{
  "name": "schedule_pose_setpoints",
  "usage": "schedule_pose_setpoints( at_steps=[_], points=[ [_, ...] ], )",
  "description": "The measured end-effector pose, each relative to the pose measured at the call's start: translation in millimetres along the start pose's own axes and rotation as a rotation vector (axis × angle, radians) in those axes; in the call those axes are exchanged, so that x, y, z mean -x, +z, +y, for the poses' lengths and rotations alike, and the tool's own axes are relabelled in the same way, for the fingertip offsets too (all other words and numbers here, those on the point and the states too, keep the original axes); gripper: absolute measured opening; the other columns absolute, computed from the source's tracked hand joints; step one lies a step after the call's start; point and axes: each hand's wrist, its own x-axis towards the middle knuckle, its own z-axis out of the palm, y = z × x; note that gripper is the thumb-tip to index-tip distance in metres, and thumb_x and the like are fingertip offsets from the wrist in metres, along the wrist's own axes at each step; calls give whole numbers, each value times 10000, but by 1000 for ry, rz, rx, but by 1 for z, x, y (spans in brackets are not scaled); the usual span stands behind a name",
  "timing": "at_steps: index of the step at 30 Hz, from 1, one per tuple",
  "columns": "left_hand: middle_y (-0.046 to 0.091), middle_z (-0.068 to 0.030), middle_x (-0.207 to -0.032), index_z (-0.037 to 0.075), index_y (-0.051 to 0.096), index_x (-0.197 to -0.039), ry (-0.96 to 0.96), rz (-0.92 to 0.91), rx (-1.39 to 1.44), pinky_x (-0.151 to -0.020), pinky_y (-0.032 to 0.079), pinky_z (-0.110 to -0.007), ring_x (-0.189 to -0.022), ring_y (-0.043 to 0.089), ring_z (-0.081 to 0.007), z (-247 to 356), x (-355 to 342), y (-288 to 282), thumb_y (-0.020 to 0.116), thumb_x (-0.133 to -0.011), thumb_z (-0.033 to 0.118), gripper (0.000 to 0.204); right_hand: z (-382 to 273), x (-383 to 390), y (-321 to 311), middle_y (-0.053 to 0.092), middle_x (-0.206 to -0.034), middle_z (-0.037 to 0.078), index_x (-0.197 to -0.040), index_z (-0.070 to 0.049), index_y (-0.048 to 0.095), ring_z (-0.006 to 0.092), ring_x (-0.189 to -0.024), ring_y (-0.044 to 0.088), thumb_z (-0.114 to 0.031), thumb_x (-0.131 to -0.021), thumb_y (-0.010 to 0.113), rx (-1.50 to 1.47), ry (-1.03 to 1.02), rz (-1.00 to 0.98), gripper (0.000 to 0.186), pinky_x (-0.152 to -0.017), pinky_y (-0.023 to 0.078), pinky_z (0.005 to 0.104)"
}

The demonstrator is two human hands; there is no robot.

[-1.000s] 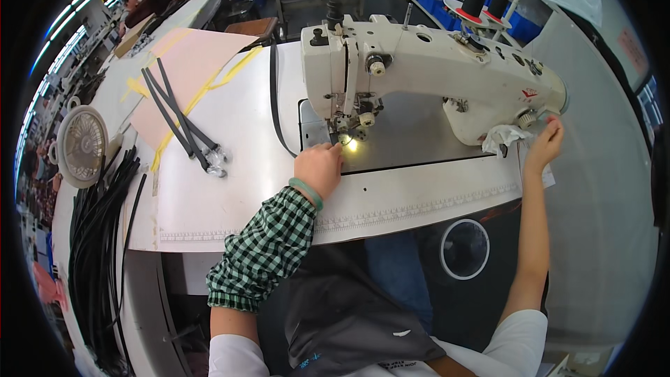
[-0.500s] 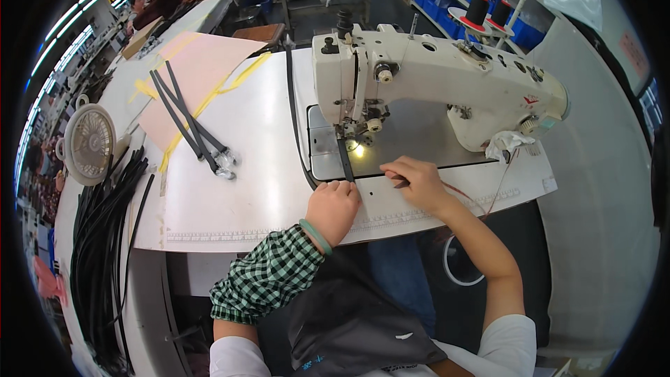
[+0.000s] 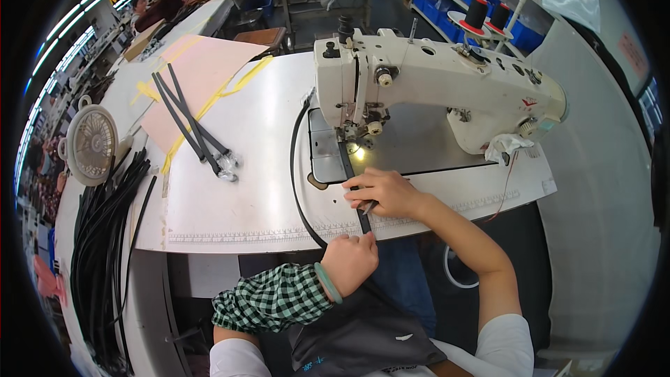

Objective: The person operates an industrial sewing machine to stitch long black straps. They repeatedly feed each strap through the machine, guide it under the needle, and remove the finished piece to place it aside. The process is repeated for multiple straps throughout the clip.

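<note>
A long black strap (image 3: 348, 162) runs from beneath the presser foot of the white sewing machine (image 3: 419, 70) toward me. At the table's front edge my left hand (image 3: 351, 263) is closed on it. My right hand (image 3: 384, 193) lies over the strap just in front of the machine's metal plate, fingers curled around a small pointed metal tool (image 3: 370, 207); its exact kind is partly hidden. From my left hand the strap's other length (image 3: 296, 167) bends back across the table on the left, its far end in clear wrap.
Several black straps with wrapped ends (image 3: 188, 119) lie on the table at left, by a pink sheet (image 3: 202, 63) with yellow tape. A bundle of black straps (image 3: 105, 251) hangs over the left edge near a pale basket (image 3: 91, 141). Thread spools (image 3: 477, 14) stand behind the machine.
My left hand has moved toward me and slightly right with the strap. My right hand has come left and nearer, onto the strap. The strap's far end has slid nearer.
</note>
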Motion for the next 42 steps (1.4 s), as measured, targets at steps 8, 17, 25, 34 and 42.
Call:
schedule_pose_setpoints(
  at_steps=[8, 17, 25, 34, 42],
  points=[
    [447, 4, -511, 50, 574, -631, 95, -22, 133, -414, 376, -261, -451, 488, -128, 30, 38, 0, 570, -732, 70, 103, -5, 6, 0, 596, -953, -35, -829, -113, 633, 163, -645, 490, -150, -654, 673, 51, -86, 70, 183, -534, 464, 276],
    [585, -82, -692, 33, 591, -957, -208, -354, 573, -549, 468, -321, -610, 582, -243, 32, 88, 67, 605, -709, 184, 290, -6, 9, 2, 562, -936, -27, -773, -127, 575, 159, -757, 534, -102, -603, 661, 56, -106, 40, 193, -591, 475, 275],
    [555, -66, -631, 47, 535, -639, -375, -21, 644, -560, 462, -327, -601, 568, -245, 4, 88, 88, 671, -661, 212, 215, -9, 7, 2, 570, -868, 4, -742, -92, 566, 170, -636, 534, -119, -634, 678, -8, -174, 14, 158, -516, 453, 291],
    [519, -44, -632, 59, 551, -695, -21, 173, 371, -511, 441, -308, -593, 535, -206, -46, 24, -4, 620, -714, 197, 155, -14, 5, -1, 570, -883, 12, -775, -82, 565, 183, -668, 544, -110, -617, 683, 7, -182, 6, 200, -528, 455, 304],
    [553, -73, -1025, 66, 592, -986, -43, 99, 158, -844, 385, -346, -987, 490, -217, -119, -35, 36, 600, -723, 171, 284, -14, 6, 0, 558, -905, -5, -793, -104, 554, 159, -737, 562, -113, -626, 668, 60, -139, -41, 202, -563, 475, 279]
  ],
)
